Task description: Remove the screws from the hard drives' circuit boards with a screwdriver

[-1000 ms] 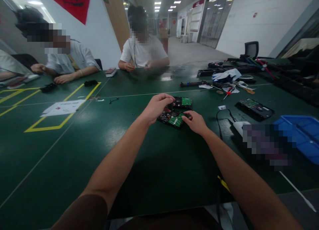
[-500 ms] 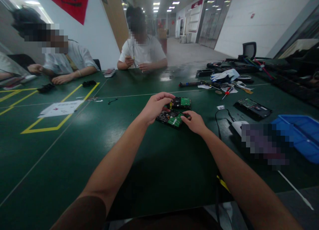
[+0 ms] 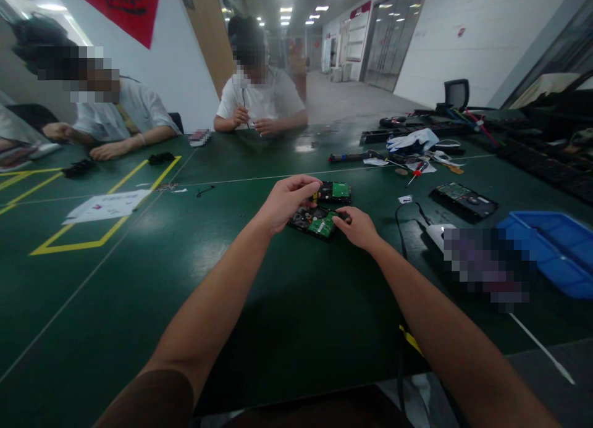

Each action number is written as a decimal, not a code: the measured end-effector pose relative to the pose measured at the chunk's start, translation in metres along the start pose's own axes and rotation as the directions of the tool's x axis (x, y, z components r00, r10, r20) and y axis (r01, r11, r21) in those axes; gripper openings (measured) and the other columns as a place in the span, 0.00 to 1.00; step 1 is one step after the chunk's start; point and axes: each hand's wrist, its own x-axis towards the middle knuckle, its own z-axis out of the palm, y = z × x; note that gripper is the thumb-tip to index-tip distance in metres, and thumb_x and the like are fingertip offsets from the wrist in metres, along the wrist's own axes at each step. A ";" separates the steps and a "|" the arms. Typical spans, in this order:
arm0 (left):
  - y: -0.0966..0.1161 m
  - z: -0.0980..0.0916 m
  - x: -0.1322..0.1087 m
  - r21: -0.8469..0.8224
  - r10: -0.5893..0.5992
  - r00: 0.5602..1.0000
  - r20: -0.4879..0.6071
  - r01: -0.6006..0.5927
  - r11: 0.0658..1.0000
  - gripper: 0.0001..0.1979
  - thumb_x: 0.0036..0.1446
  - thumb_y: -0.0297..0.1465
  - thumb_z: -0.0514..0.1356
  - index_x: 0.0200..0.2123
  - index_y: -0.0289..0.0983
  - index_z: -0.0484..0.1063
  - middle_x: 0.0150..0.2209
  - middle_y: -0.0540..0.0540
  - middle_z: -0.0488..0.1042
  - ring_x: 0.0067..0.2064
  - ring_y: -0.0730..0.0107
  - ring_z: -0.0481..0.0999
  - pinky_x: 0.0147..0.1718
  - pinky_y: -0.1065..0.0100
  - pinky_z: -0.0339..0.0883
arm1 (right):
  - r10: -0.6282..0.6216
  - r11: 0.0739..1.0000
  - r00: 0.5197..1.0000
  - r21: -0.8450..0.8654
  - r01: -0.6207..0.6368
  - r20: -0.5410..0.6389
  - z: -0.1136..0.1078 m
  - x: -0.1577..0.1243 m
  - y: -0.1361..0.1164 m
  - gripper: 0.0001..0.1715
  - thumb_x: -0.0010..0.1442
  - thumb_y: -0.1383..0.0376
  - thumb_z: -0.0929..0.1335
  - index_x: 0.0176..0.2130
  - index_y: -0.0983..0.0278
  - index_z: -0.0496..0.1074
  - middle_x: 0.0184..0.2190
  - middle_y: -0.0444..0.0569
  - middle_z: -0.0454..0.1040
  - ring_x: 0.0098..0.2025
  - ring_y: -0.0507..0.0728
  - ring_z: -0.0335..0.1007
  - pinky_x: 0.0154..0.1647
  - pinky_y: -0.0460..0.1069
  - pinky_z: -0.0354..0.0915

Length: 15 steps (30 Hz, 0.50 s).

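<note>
Two hard drives with green circuit boards lie on the dark green table. The nearer hard drive (image 3: 319, 225) lies between my hands, turned at a slant. Over it, my left hand (image 3: 291, 201) is closed, its fingertips around a small yellow-and-black tool (image 3: 315, 196) that looks like a screwdriver; most of it is hidden by the fingers. My right hand (image 3: 356, 227) pinches the right edge of this same drive with thumb and forefinger. Just behind, the second hard drive (image 3: 337, 191) is partly covered by my left hand.
Right of me lie another hard drive (image 3: 464, 199), a blue plastic tray (image 3: 551, 249) and a corded device (image 3: 438, 235), partly blurred out. Farther back are a red-handled screwdriver (image 3: 418, 170) and gloves (image 3: 414, 141). Paper (image 3: 106, 207) lies left, inside yellow tape. Co-workers sit across the table.
The whole view has shifted slightly, so things appear a little farther left. Both hands keep nearly the same place and grip at the nearer hard drive.
</note>
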 end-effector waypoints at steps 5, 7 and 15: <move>0.002 0.000 -0.001 0.106 0.007 1.000 -0.006 -0.006 0.994 0.09 0.58 0.35 0.65 0.40 0.37 0.80 0.44 0.42 0.79 0.42 0.68 0.75 0.35 0.69 0.70 | 0.000 1.000 1.000 0.012 0.000 0.000 0.000 0.001 0.000 0.21 0.65 0.54 0.69 0.53 0.62 0.75 0.48 0.54 0.77 0.37 0.55 0.73 0.42 0.52 0.68; 0.002 -0.001 -0.001 0.138 0.016 1.000 -0.022 -0.012 0.990 0.09 0.58 0.34 0.65 0.39 0.37 0.81 0.44 0.42 0.79 0.42 0.68 0.75 0.35 0.69 0.68 | -0.003 1.000 1.000 0.013 0.003 0.004 -0.001 0.001 0.000 0.21 0.65 0.54 0.69 0.53 0.62 0.75 0.48 0.54 0.77 0.37 0.56 0.73 0.42 0.53 0.68; 0.002 -0.003 0.000 0.144 0.014 1.000 -0.024 -0.011 0.989 0.09 0.58 0.33 0.63 0.40 0.38 0.81 0.45 0.43 0.79 0.42 0.68 0.74 0.35 0.70 0.68 | 0.002 1.000 1.000 0.012 -0.002 -0.004 0.002 0.001 0.002 0.20 0.65 0.54 0.69 0.52 0.63 0.75 0.47 0.53 0.77 0.36 0.55 0.74 0.42 0.52 0.68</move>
